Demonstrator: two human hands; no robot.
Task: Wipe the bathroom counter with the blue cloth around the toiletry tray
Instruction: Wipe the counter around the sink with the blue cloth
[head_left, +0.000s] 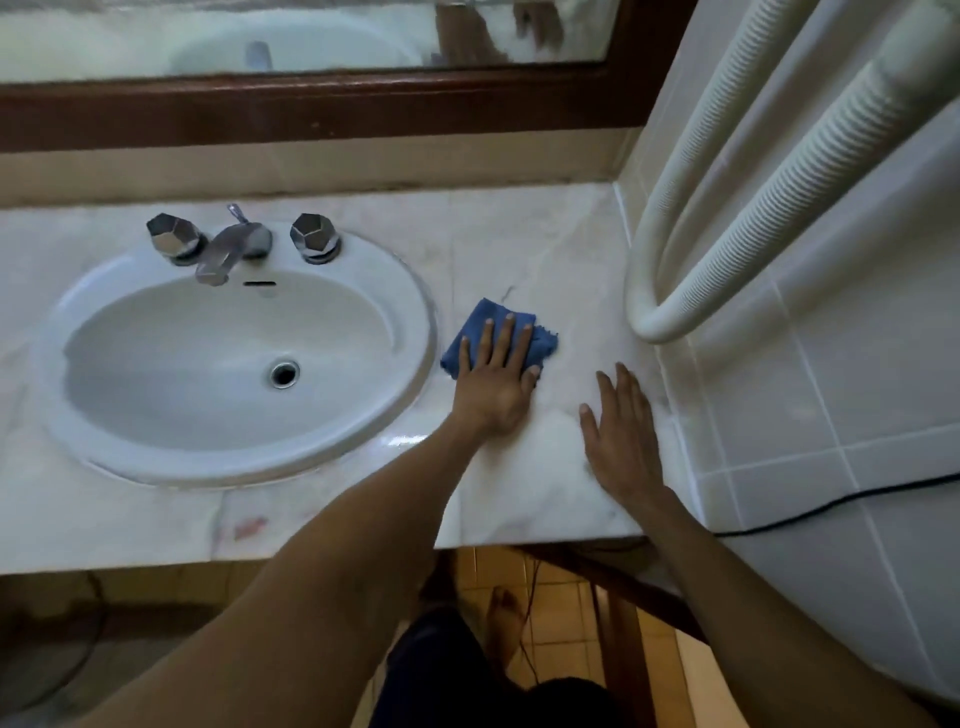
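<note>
A folded blue cloth (480, 321) lies on the pale marble counter (545, 249), just right of the sink. My left hand (496, 379) presses flat on the cloth, fingers spread over it. Resting palm-down on the bare counter to the right is my right hand (621, 431), fingers apart and holding nothing, close to the tiled wall. No toiletry tray shows in this view.
A white oval sink (234, 364) with a chrome tap (228, 249) and two knobs fills the left of the counter. White ribbed hoses (727, 249) curve down the tiled right wall (831, 364) to counter level. A wood-framed mirror (311, 104) runs along the back.
</note>
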